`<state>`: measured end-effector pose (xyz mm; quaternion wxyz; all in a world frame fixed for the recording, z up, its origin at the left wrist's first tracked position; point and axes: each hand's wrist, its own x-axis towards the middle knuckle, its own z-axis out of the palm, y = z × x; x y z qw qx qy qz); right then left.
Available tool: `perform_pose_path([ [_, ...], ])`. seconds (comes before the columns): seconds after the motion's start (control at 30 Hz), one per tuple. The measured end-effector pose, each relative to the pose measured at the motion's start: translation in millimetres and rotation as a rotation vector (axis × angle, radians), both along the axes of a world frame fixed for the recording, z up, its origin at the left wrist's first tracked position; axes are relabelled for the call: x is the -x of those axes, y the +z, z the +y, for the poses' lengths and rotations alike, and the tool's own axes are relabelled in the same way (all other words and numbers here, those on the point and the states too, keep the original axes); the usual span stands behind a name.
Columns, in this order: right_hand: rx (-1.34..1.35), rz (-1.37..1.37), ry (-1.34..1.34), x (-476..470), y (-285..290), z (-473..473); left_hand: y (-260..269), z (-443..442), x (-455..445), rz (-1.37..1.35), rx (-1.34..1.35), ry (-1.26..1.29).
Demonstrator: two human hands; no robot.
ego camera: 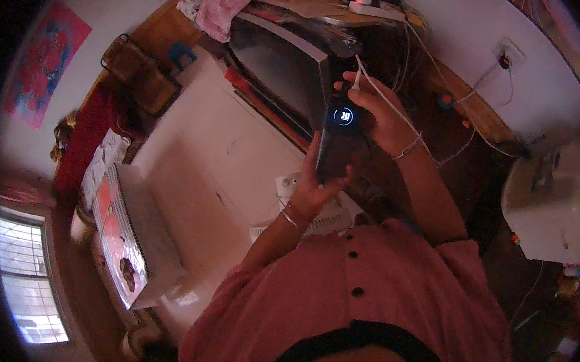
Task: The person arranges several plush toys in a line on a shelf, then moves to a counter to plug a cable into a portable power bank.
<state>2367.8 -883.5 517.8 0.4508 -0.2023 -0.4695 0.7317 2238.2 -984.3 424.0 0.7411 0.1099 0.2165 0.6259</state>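
Note:
A dark smartphone (340,151) is held out in front of my chest, with a glowing ring and figures on its screen. My left hand (311,195) grips its near end, thumb along one edge and fingers on the other. At the far end, my right hand (385,112) has the plug of a white charging cable (357,79) between its fingers, close against the phone. Whether the plug is seated in the port is too dark to tell. From there the cable runs back over my right wrist.
Beyond the phone stands a television (282,74) beside a wooden shelf (302,5) carrying a lit power adapter (361,3). Cords hang towards a wall socket (508,55). At right is a pale appliance (548,204); at left, a patterned box-like piece (119,239) and a barred window (29,273).

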Motion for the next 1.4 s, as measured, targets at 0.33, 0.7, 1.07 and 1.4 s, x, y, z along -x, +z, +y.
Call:
perform_pose_path([
  [0.33, -0.021, -0.221, -0.206, -12, -20, 6, -15, 1, -36, -0.781, 0.224, -0.288],
  [0.7, -0.013, -0.369, -0.36, -40, -37, 4, -19, 24, -56, -0.632, 0.185, -0.37],
  [1.07, 0.122, 0.108, -0.076, -99, -95, 6, -52, 56, -76, -0.456, 0.264, -0.487],
  [1.4, 0.175, -0.152, -0.343, -161, -200, 51, -111, 113, -115, -0.157, 0.179, -0.51],
])
